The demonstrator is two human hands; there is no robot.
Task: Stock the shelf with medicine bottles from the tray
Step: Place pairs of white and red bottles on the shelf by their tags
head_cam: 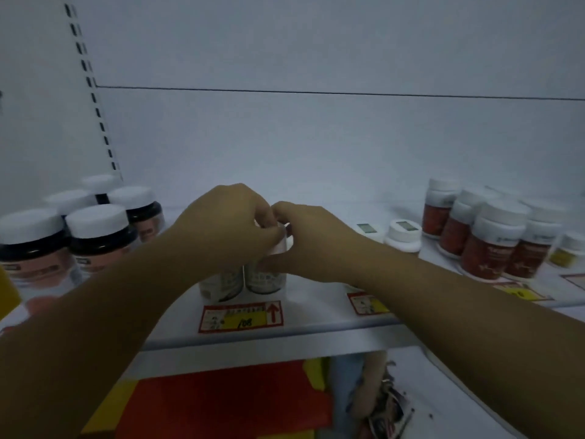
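Note:
Two small medicine bottles with pale printed labels stand side by side on the white shelf [316,321], the left bottle [221,285] touching the right bottle [266,280]. My left hand [228,226] covers the top of the left bottle, fingers curled around its cap. My right hand [313,242] grips the white cap of the right bottle. The two hands touch above the bottles, whose caps are mostly hidden. The tray is out of view.
Dark jars with white lids [95,236] crowd the shelf's left end. Red-labelled bottles [487,245] stand in rows at the right, with a white-capped bottle [403,236] nearer the middle. A red and yellow price tag [240,316] marks the shelf's front edge. The white back wall is close.

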